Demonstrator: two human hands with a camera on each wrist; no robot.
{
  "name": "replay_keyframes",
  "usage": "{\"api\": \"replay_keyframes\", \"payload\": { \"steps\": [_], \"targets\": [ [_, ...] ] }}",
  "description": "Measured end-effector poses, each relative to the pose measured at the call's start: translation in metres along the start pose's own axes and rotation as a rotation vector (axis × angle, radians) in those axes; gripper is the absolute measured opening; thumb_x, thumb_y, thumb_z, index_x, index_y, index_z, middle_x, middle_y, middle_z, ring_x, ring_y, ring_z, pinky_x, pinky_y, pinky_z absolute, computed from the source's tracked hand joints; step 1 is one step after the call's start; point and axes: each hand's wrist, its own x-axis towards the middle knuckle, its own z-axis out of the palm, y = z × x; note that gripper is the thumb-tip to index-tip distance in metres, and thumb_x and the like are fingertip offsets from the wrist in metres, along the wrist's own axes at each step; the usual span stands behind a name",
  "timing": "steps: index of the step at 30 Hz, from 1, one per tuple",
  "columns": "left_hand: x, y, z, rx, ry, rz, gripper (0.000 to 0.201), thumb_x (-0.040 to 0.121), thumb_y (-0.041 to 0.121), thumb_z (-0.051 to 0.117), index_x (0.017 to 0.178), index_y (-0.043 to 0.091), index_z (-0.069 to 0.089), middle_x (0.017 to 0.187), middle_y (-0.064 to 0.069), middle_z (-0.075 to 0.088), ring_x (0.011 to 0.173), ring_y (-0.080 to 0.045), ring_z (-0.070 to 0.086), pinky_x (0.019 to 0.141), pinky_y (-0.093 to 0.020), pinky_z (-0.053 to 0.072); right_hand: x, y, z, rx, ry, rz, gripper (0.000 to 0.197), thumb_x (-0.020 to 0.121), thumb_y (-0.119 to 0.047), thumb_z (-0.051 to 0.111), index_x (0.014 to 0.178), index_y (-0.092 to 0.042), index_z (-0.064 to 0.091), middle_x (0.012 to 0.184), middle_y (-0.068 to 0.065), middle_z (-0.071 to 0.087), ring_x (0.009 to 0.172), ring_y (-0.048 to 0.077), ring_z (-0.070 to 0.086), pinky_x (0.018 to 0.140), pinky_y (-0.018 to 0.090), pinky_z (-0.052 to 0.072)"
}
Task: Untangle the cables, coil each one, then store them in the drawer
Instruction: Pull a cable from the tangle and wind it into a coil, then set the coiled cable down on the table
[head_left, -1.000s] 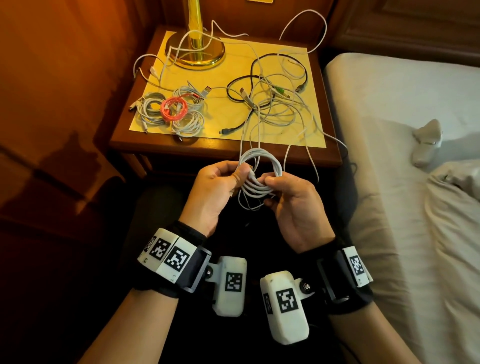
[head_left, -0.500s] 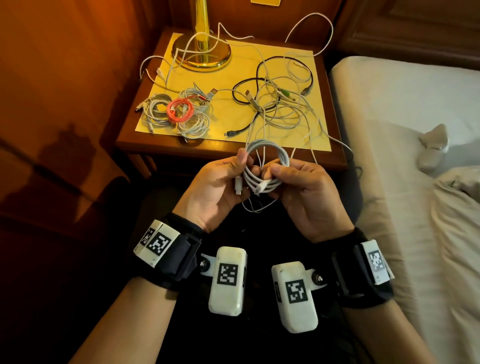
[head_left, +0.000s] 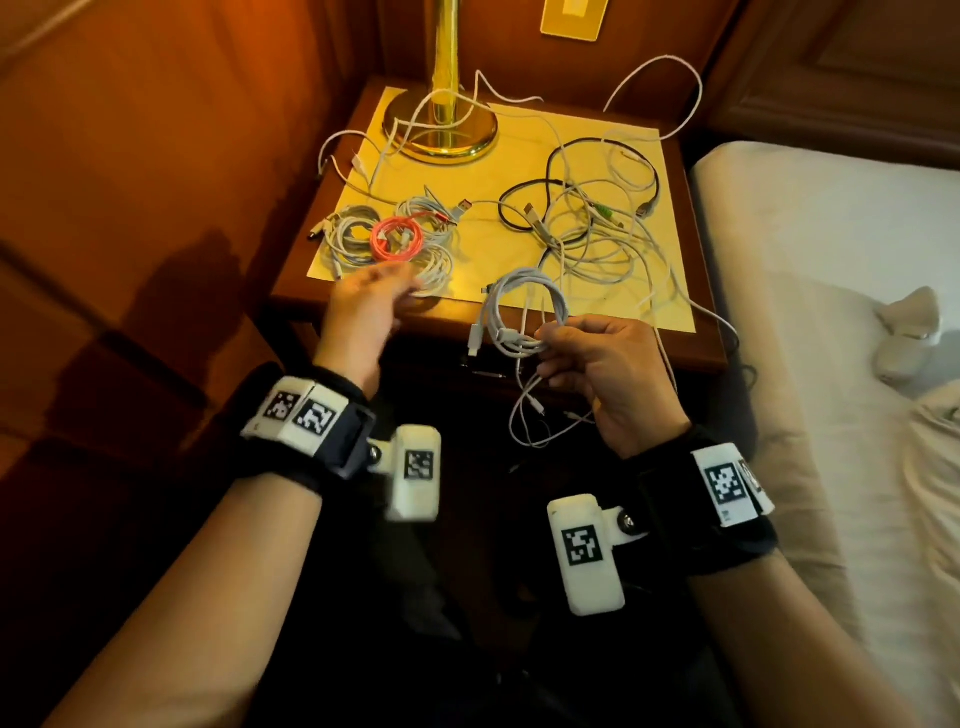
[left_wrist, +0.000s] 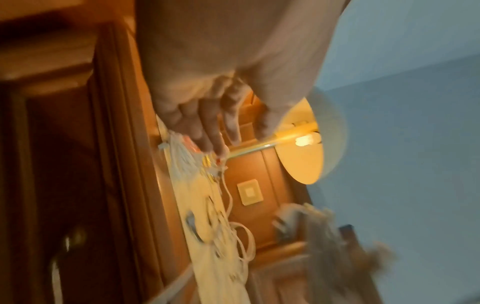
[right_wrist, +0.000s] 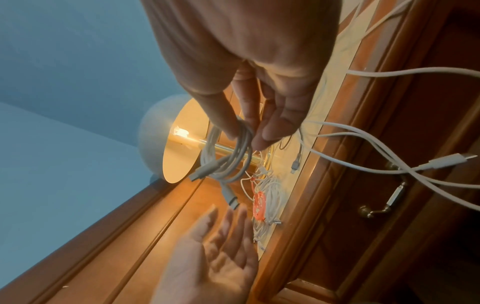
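Right hand (head_left: 605, 371) pinching white coil (head_left: 524, 312) between thumb and fingertips (right_wrist: 233, 127), held just in front of nightstand (head_left: 701, 332) edge; two plugs dangling from the bundle, loose white strands hanging below the palm. Left hand (head_left: 366, 306) apart from the right, holding nothing, fingers straight and slightly spread, blurred, hovering at the near left of the nightstand just beside the coiled pile (head_left: 358, 241); contact with pile: cannot tell. Red coil (head_left: 397, 240) lying in the middle of that pile, among white coils. Tangle (head_left: 587, 228) of white and black cables spread over the right of the yellow mat (head_left: 498, 156), some strands draped over the front edge. Brass lamp (head_left: 441, 130) at the back. Drawer handle (right_wrist: 384, 203) visible in the right wrist view, drawer closed. Bed (head_left: 831, 260) to the right.
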Motion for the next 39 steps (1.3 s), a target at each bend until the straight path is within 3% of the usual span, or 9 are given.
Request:
{"api": "replay_keyframes", "payload": {
  "steps": [2, 5, 8, 17, 20, 22, 24, 28, 39],
  "targets": [
    [0.045, -0.004, -0.018, 0.096, 0.267, 0.044, 0.007, 0.085, 0.015, 0.061, 0.086, 0.020, 0.065, 0.085, 0.004, 0.065, 0.091, -0.019, 0.062, 0.074, -0.028, 0.045, 0.012, -0.007, 0.005, -0.033, -0.010, -0.003, 0.016, 0.086, -0.002, 0.066, 0.091, 0.014, 0.066, 0.071, 0.020, 0.062, 0.050, 0.018, 0.057, 0.049, 0.024, 0.044],
    [0.101, -0.017, -0.036, 0.393, 0.433, 0.046, 0.021, 0.082, 0.022, 0.059, 0.101, 0.018, 0.066, 0.111, -0.006, 0.066, 0.109, -0.029, 0.059, 0.091, -0.035, 0.046, 0.031, -0.020, 0.014, -0.088, -0.027, -0.012, 0.014, 0.085, 0.000, 0.066, 0.091, 0.013, 0.065, 0.068, 0.018, 0.063, 0.049, 0.020, 0.058, 0.047, 0.024, 0.048],
    [0.130, -0.026, -0.036, 0.576, 0.442, 0.119, 0.039, 0.090, 0.031, 0.054, 0.125, 0.013, 0.058, 0.135, -0.011, 0.053, 0.127, -0.029, 0.045, 0.103, -0.036, 0.033, 0.050, -0.030, 0.027, -0.145, -0.060, -0.016, 0.003, 0.084, 0.004, 0.065, 0.083, 0.003, 0.063, 0.058, 0.010, 0.062, 0.045, 0.019, 0.056, 0.044, 0.024, 0.048],
    [0.152, -0.054, -0.026, 0.979, 0.534, 0.244, 0.054, 0.094, 0.048, 0.045, 0.141, 0.021, 0.045, 0.153, 0.002, 0.037, 0.142, -0.021, 0.028, 0.110, -0.045, 0.020, 0.114, -0.031, 0.059, -0.416, -0.073, 0.126, 0.012, 0.081, 0.012, 0.059, 0.071, 0.006, 0.058, 0.050, 0.015, 0.052, 0.037, 0.023, 0.048, 0.039, 0.023, 0.040],
    [0.154, -0.056, -0.028, 0.991, 0.531, 0.246, 0.055, 0.093, 0.048, 0.046, 0.141, 0.022, 0.044, 0.154, 0.003, 0.036, 0.142, -0.021, 0.027, 0.110, -0.044, 0.019, 0.141, -0.028, 0.069, -0.618, -0.058, 0.136, 0.005, 0.080, -0.001, 0.062, 0.075, -0.001, 0.060, 0.066, 0.015, 0.061, 0.056, 0.026, 0.058, 0.055, 0.034, 0.053],
    [0.155, -0.056, -0.027, 0.987, 0.537, 0.250, 0.054, 0.092, 0.047, 0.048, 0.140, 0.022, 0.045, 0.153, 0.003, 0.037, 0.142, -0.021, 0.027, 0.110, -0.045, 0.020, 0.155, -0.028, 0.075, -0.695, -0.054, 0.112, 0.003, 0.082, -0.007, 0.061, 0.081, -0.007, 0.059, 0.071, 0.010, 0.060, 0.060, 0.023, 0.056, 0.054, 0.030, 0.050],
    [0.154, -0.057, -0.028, 0.984, 0.544, 0.258, 0.054, 0.092, 0.046, 0.049, 0.139, 0.021, 0.046, 0.153, 0.002, 0.037, 0.142, -0.022, 0.028, 0.109, -0.045, 0.020, 0.164, -0.027, 0.085, -0.743, -0.054, 0.061, 0.006, 0.085, -0.007, 0.061, 0.081, -0.003, 0.061, 0.069, 0.010, 0.061, 0.058, 0.023, 0.057, 0.054, 0.032, 0.052],
    [0.153, -0.056, -0.027, 0.997, 0.542, 0.253, 0.054, 0.091, 0.046, 0.050, 0.139, 0.021, 0.046, 0.153, 0.003, 0.038, 0.141, -0.022, 0.029, 0.109, -0.045, 0.021, 0.172, -0.026, 0.091, -0.833, -0.082, -0.110, 0.024, 0.082, -0.016, 0.069, 0.079, 0.007, 0.072, 0.078, 0.021, 0.071, 0.076, 0.035, 0.069, 0.075, 0.047, 0.057],
    [0.150, -0.054, -0.026, 0.992, 0.538, 0.254, 0.054, 0.090, 0.043, 0.051, 0.139, 0.020, 0.047, 0.152, 0.000, 0.039, 0.141, -0.024, 0.030, 0.109, -0.047, 0.022, 0.193, -0.049, 0.047, -1.112, 0.063, -0.274, 0.024, 0.085, -0.003, 0.057, 0.102, -0.004, 0.074, 0.108, 0.017, 0.070, 0.106, 0.032, 0.061, 0.091, 0.038, 0.050]
  ]
}}
